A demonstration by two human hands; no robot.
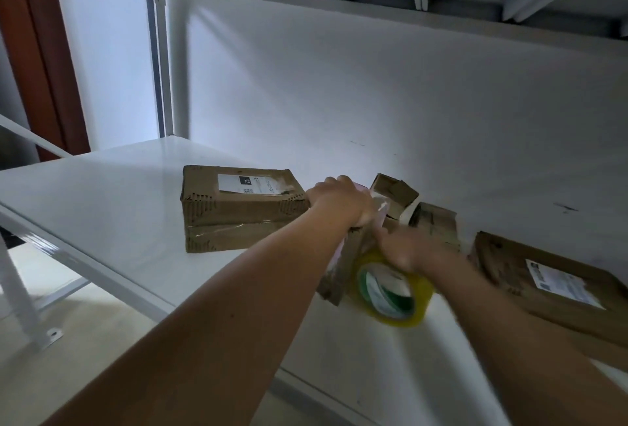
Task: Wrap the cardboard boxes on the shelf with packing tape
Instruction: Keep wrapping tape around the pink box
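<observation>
The right hand (406,252) is smeared by motion blur, its finger positions unreadable on the tape roll (394,289). The middle box (343,266), left of the roll, is largely hidden by the left hand (343,201) and forearm. Right of the roll, a labelled box (550,286) is cut off by the frame edge, its label print too small to read.

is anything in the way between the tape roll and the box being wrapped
Nothing visible. The right hand holds the tape roll right against the box that the left hand grips. The other boxes sit off to either side on the shelf.
</observation>
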